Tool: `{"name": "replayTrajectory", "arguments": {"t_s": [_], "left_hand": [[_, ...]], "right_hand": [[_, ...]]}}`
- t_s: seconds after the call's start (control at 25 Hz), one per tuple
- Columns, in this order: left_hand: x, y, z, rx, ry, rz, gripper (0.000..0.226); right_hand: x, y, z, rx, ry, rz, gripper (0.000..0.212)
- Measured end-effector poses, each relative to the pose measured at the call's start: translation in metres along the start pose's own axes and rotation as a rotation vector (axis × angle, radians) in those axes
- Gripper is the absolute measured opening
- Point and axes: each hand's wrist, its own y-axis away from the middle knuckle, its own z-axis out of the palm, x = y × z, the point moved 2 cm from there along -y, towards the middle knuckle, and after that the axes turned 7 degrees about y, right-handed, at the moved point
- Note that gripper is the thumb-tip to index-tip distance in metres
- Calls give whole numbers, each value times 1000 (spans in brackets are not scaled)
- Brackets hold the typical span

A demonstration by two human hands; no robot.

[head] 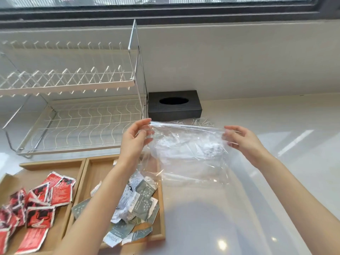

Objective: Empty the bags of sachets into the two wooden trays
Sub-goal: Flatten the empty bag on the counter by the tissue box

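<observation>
2 hands (135, 138) (242, 138) @ bag (187, 150) corners

Two wooden trays sit side by side at near left, the left tray (53, 167) and right tray (161, 208) each holding sachets, with a dish rack (73, 115) behind them, a box (174, 105) right of the rack, and a bag (187, 144), seemingly empty, held above the counter (276, 181).

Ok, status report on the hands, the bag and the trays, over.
Both hands, left and right, pinching clear bag taut above counter. Bag looks empty. Red sachets in left tray, grey sachets in right tray. Nothing blocking.
</observation>
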Motion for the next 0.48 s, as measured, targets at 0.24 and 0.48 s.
{"name": "replayTrajectory", "arguments": {"t_s": [0.24,0.48], "left_hand": [[-20,-29,31,-135,-432,23,61],[-53,-65,48,-96,-891,44,89]], "right_hand": [[-12,-62,-15,194,45,-77,16],[6,-125,9,152,103,1,27]]}}
